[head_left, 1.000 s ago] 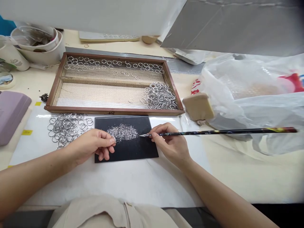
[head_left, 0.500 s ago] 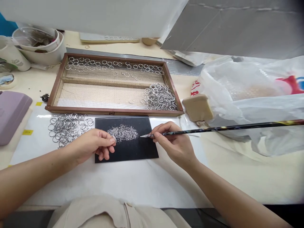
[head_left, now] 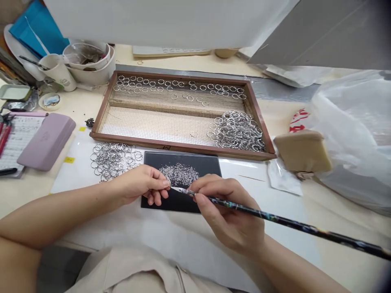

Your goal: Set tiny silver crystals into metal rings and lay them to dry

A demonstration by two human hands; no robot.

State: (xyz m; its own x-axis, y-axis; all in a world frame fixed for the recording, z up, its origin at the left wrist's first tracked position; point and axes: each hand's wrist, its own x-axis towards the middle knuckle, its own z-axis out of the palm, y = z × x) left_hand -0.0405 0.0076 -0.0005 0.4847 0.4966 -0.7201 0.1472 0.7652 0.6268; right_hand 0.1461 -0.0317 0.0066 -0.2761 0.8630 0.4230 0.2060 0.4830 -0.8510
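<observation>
Black, slender and paint-speckled, the long-handled tool [head_left: 275, 218] lay in your right hand [head_left: 235, 211], fingers closed around it near its pale pointed tip [head_left: 176, 189], which sat just beside the fingertips of your left hand [head_left: 146, 185]. That left hand was pinched, thumb against forefinger, on what looked like a thin silvery metal ring [head_left: 168, 179], over the flat black rectangular mat [head_left: 210, 162]. A slack pinch could have dropped that ring among the silvery granules [head_left: 180, 174], and a careless knuckle could have scattered them, since they lay loose and close to your fingers. The granules looked gritty and glinting; the tangled heap of silvery metal rings [head_left: 113, 160] on the smooth white sheet [head_left: 183, 232] looked hard and round. Beyond them stood the brown wooden-framed mesh tray [head_left: 183, 148], a square wire grid with more silvery rings [head_left: 236, 134], some in rows, some piled in its near right corner
</observation>
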